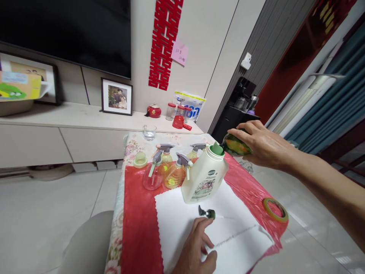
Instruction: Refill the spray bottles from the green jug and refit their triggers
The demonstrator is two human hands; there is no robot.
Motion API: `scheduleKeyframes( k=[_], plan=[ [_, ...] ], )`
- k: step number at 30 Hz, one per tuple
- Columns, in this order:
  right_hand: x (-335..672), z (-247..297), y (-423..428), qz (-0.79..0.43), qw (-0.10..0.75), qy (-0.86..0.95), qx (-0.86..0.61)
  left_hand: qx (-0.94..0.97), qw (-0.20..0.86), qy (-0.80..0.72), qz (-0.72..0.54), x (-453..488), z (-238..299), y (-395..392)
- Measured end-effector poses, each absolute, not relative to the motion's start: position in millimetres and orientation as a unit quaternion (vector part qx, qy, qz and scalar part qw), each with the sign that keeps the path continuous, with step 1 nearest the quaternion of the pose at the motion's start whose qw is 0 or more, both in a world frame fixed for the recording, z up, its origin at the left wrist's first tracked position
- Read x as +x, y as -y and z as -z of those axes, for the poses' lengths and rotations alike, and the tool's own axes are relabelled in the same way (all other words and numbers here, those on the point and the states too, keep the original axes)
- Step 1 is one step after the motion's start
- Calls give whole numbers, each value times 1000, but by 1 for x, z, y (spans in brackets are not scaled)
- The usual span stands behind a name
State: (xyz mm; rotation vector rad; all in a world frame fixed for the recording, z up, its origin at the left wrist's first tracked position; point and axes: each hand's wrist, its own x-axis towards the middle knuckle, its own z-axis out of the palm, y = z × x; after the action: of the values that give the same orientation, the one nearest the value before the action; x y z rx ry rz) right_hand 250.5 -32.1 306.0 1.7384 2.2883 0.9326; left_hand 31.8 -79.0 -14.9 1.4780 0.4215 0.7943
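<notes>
right hand (256, 142) closed round a small dark bottle (236, 145), green and orange showing through; bottle held tipped over, neck pointing left at the green spout (216, 148) in the mouth of the big pale jug (203, 177). can't tell whether neck and spout touch. jug stands upright, printed label facing the person, on white paper (171, 217) with a scalloped left edge.

left hand (196, 247) low over the paper, fingers loosely bent, thumb apart, nothing in its grip; index fingertip right at the dark green pump head (211, 214), contact unclear. pump head lies on its side in front of the jug, thin pale tube running right.

paper sits on a red plastic sheet (139, 228), that on a floral tablecloth (114, 243). spray bottles (173, 177) with grey triggers grouped left of and behind the jug, one pinkish, others yellowish. pale round cap (140, 161) left of them, clear glass cup (149, 133) farther back. tape roll (281, 218) at the sheet's right edge.
</notes>
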Motion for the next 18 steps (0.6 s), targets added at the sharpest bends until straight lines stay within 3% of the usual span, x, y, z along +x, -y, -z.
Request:
scheduleKeyframes(
  k=[18],
  plan=[
    [220, -321, 33, -388, 174, -739, 523, 660, 645, -196, -333, 32, 15, 80]
  ],
)
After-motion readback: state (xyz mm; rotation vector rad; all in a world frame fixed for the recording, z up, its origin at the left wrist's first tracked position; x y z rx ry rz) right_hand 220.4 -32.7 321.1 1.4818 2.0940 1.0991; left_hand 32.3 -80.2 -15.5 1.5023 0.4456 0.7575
